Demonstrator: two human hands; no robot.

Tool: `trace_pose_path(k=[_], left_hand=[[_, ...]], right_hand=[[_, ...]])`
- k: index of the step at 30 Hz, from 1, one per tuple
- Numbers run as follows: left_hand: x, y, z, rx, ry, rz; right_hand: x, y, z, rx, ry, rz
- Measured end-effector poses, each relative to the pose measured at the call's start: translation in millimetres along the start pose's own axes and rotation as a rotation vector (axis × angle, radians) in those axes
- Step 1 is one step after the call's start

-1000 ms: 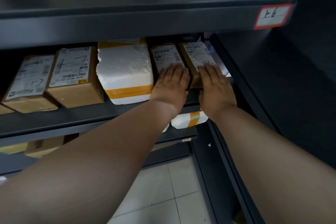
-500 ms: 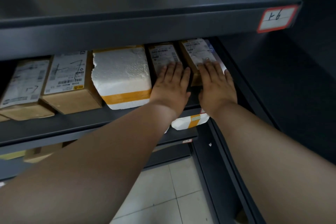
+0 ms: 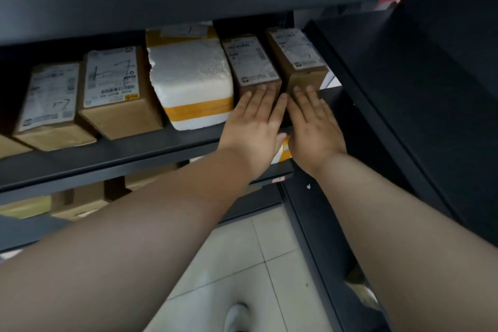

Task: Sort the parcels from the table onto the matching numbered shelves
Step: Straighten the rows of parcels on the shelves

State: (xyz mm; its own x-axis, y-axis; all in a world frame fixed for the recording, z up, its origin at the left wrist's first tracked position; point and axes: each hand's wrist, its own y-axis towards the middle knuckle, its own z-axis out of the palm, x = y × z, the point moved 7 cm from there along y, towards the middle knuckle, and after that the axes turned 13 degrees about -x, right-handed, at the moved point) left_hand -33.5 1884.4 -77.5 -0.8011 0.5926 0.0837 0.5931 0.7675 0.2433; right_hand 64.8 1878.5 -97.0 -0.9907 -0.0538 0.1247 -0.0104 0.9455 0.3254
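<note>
First, at left, my left hand (image 3: 252, 127), fingers straight and held together, presses its fingertips against the near end of the left parcel (image 3: 252, 62); beside it my right hand (image 3: 315, 127), equally flat, presses the near end of the right parcel (image 3: 295, 52). Both parcels lie directly ahead of my fingertips on the shelf (image 3: 134, 155), long axes running front to back, so I judge a push should go straight inward.

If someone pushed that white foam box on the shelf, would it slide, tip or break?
The white foam box looks like polystyrene, so probably light and easy to slide. Its chipped left edge suggests it crumbles. Low and broad, it seems unlikely to tip.
</note>
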Motion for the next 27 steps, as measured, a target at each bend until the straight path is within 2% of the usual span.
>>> trace_pose_path(k=[4,10,15,23,27], left_hand=[[8.6,-43.7,-3.7,0.046,0.03,0.019],[47.4,-138.3,-7.1,0.136,0.011,0.061],[105.2,-233.0,-2.2,0.219,-0.013,0.048],[204.0,-339.5,28.8,0.334,0.004,-0.133],[235.8,-366.4,50.3,0.295,-0.011,-0.244]], right_hand=[[39.1,-31.5,4.1,0.086,-0.106,-0.033],[129.6,-78.3,16.2,0.164,-0.145,-0.085],[213.2,-120.8,38.8,0.24,-0.054,-0.079],[324.7,-150.2,78.3,0.262,0.087,-0.153],[358.0,-148.9,106.8,0.238,0.132,-0.234]])
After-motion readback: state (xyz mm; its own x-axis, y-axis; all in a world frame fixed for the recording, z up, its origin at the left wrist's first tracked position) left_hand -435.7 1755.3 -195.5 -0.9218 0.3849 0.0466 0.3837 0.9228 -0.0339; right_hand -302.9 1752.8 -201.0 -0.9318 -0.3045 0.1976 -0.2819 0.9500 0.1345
